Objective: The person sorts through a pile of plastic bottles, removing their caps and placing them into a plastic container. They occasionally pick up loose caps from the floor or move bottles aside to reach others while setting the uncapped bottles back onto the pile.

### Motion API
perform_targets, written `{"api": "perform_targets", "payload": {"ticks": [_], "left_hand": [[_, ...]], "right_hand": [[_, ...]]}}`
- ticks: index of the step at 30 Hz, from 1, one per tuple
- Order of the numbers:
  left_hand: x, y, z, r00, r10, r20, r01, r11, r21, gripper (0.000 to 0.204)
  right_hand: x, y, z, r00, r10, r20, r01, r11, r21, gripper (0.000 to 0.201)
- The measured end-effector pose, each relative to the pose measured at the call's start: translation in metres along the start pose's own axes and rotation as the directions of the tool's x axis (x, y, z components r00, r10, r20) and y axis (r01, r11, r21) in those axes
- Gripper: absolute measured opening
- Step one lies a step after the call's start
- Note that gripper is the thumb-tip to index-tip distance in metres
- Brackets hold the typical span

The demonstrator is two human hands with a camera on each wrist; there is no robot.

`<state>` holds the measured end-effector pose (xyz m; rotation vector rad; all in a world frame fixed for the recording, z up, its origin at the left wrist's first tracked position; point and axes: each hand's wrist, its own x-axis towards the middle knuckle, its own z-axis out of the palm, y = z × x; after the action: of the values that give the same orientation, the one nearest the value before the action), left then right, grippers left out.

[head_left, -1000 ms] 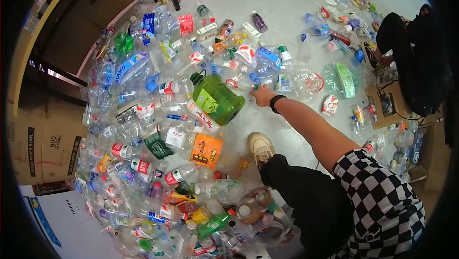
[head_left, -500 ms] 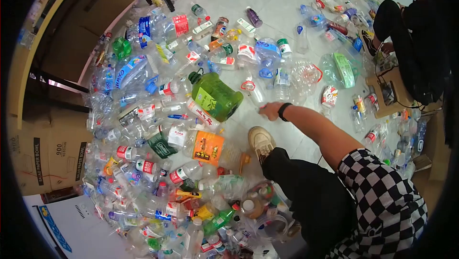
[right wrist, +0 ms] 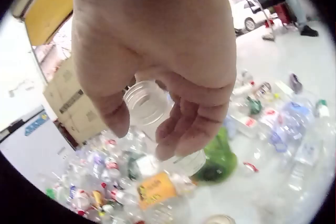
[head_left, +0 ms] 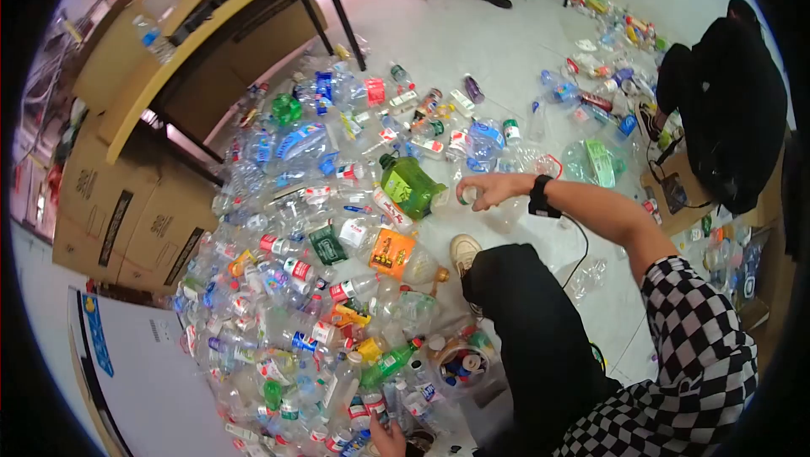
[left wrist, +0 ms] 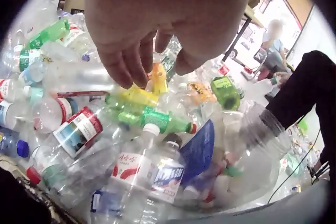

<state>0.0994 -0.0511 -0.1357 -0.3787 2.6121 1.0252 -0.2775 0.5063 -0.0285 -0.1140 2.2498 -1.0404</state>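
Note:
My right hand (head_left: 494, 190) pinches a clear, uncapped plastic bottle (right wrist: 147, 104) near its threaded neck, thumb on one side and fingers curled on the other. In the right wrist view the bottle's body is partly hidden behind those fingers. Close by on the floor lies a big green jug (head_left: 411, 189) with a yellow-green label. Low in the head view, my left hand (head_left: 388, 438) hangs over the heap of bottles, fingers loosely bent and holding nothing. Below it in the left wrist view are a green bottle (left wrist: 152, 118) with a red cap and a red-and-white labelled bottle (left wrist: 130, 167).
A wide clear jar (left wrist: 252, 150) stands beside my leg, with small caps inside. Cardboard boxes (head_left: 126, 212) and a wooden table (head_left: 211, 22) border the heap on the left. Another person in black (head_left: 730, 119) sits at the right, beside more bottles. A cable (head_left: 582, 246) hangs from my right wrist.
My right hand lifts the clear bottle from the floor near the green jug. The head view has tilted up, showing more of the table and far room. My left hand comes into view at the bottom.

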Motion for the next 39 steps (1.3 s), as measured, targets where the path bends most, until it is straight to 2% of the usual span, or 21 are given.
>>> {"api": "perform_targets", "payload": {"ticks": [1,3,5,6,7,9,10,12,13,15,16,19,21,22,23,24,25,29,32,37,39], "left_hand": [[0.006,-0.016,0.014,0.967,0.192,-0.17,-0.197,0.98,-0.017,0.064],[0.014,0.024,0.006,0.957,0.249,-0.151,-0.276,0.94,-0.198,0.067],[0.018,0.058,-0.004,0.972,0.205,-0.114,-0.226,0.947,-0.23,0.07],[0.018,0.08,-0.012,0.986,0.144,-0.088,-0.167,0.901,-0.401,0.074],[0.016,0.102,-0.02,0.995,0.092,-0.049,-0.103,0.82,-0.563,0.079],[0.012,0.132,-0.037,0.983,0.173,-0.055,-0.151,0.609,-0.779,0.083],[0.007,0.146,-0.045,0.984,0.163,-0.067,-0.151,0.586,-0.796,0.083],[0.0,0.166,-0.061,0.989,0.147,-0.016,-0.029,0.082,-0.996,0.08],[-0.002,0.164,-0.066,0.991,0.127,-0.029,-0.037,0.057,-0.998,0.08],[-0.006,0.15,-0.076,0.92,0.392,0.005,0.06,-0.13,-0.99,0.077],[-0.007,0.146,-0.08,0.945,0.324,0.035,0.027,0.03,-0.999,0.073],[-0.002,0.119,-0.08,0.986,0.166,0.013,0.016,-0.016,-1.0,0.061],[-0.004,0.111,-0.086,0.999,0.033,0.006,0.007,-0.05,-0.999,0.055],[-0.002,0.108,-0.091,0.998,-0.063,-0.017,-0.019,-0.039,-0.999,0.05],[0.0,0.102,-0.092,0.997,-0.082,0.001,-0.003,-0.045,-0.999,0.05],[0.0,0.099,-0.094,0.993,-0.115,-0.037,-0.042,-0.037,-0.998,0.048],[0.001,0.095,-0.094,0.987,-0.14,-0.081,-0.085,-0.025,-0.996,0.048],[-0.009,0.091,-0.097,0.971,-0.23,-0.069,-0.089,-0.078,-0.993,0.047],[-0.011,0.085,-0.097,0.962,-0.269,-0.047,-0.069,-0.076,-0.995,0.047],[-0.015,0.077,-0.097,0.945,-0.324,-0.051,-0.059,-0.014,-0.998,0.05],[-0.021,0.083,-0.103,0.923,-0.382,-0.05,-0.086,-0.078,-0.993,0.042]], "right_hand": [[-0.012,-0.03,-0.009,0.996,-0.061,0.072,0.061,0.998,0.002,0.053],[-0.043,-0.095,-0.009,0.978,-0.134,0.163,0.138,0.99,-0.013,0.054],[-0.076,-0.161,0.0,0.934,-0.271,0.232,0.258,0.962,0.088,0.053],[-0.087,-0.187,0.008,0.927,-0.276,0.254,0.269,0.961,0.064,0.053],[-0.098,-0.209,0.02,0.887,-0.316,0.336,0.292,0.949,0.122,0.056],[-0.117,-0.242,0.048,0.837,-0.336,0.431,0.299,0.942,0.152,0.059],[-0.125,-0.253,0.069,0.795,-0.335,0.506,0.261,0.941,0.214,0.059],[-0.133,-0.267,0.106,0.734,-0.32,0.598,0.215,0.946,0.242,0.059],[-0.134,-0.269,0.126,0.705,-0.298,0.644,0.178,0.953,0.246,0.062],[-0.131,-0.265,0.157,0.661,-0.263,0.703,0.129,0.962,0.239,0.065],[-0.126,-0.261,0.169,0.639,-0.322,0.699,0.11,0.937,0.331,0.069],[-0.128,-0.26,0.182,0.669,-0.288,0.685,-0.019,0.915,0.403,0.08],[-0.109,-0.237,0.195,0.829,-0.144,0.54,-0.086,0.922,0.378,0.081],[-0.098,-0.217,0.208,0.869,-0.073,0.49,-0.032,0.979,0.202,0.064],[-0.079,-0.187,0.223,0.814,-0.071,0.577,0.124,0.991,-0.054,0.051],[-0.066,-0.16,0.236,0.75,-0.045,0.659,0.3,0.912,-0.279,0.041],[-0.068,-0.147,0.257,0.735,-0.121,0.668,0.553,0.678,-0.485,0.033],[-0.055,-0.094,0.328,0.658,0.002,0.753,0.61,0.585,-0.534,0.026],[-0.004,-0.002,0.384,0.673,0.131,0.728,0.577,0.522,-0.628,0.023],[-0.007,0.007,0.391,0.764,0.149,0.627,0.372,0.693,-0.617,0.025],[-0.009,0.007,0.392,0.803,0.166,0.572,0.26,0.766,-0.587,0.026]]}}
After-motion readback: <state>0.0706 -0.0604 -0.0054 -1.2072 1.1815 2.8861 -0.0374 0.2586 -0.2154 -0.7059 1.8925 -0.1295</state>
